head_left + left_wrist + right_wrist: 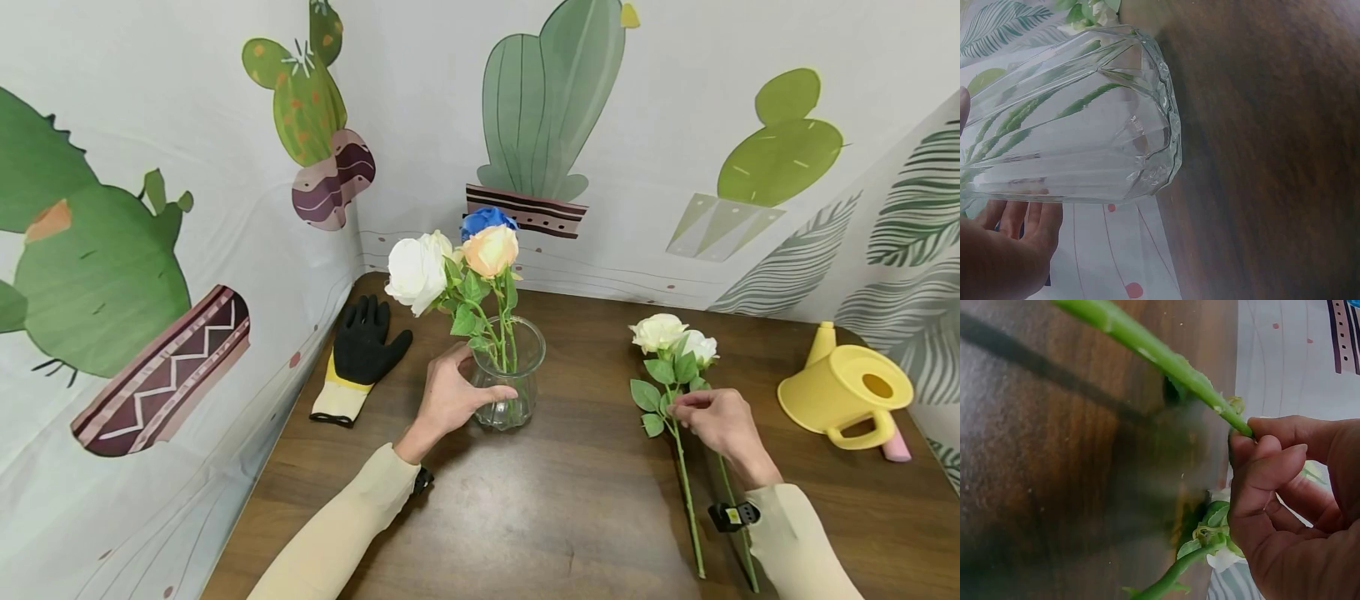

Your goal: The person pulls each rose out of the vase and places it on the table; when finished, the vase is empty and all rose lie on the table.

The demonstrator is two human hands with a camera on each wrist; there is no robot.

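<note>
My left hand [452, 395] holds a clear glass vase [528, 379] by its side, thumb across the front and fingers behind. White [417, 271], peach [491, 251] and blue [487, 222] roses stand in the vase. Through the glass [1110, 137] in the left wrist view, their green stems show. To the right, my right hand [722, 423] pinches the stem of a cream rose [658, 333] just below its leaves. In the right wrist view that stem [1166, 359] runs from thumb and finger, raised over the tabletop. Another white rose [702, 347] lies beside it, partly hidden by the hand.
A black and yellow work glove [366, 350] lies left of the vase. At the far right stands a yellow watering can [832, 383], with a pink object [896, 446] partly behind it. Cactus-printed cloth [420, 100] hangs behind and left of the wooden table [555, 508].
</note>
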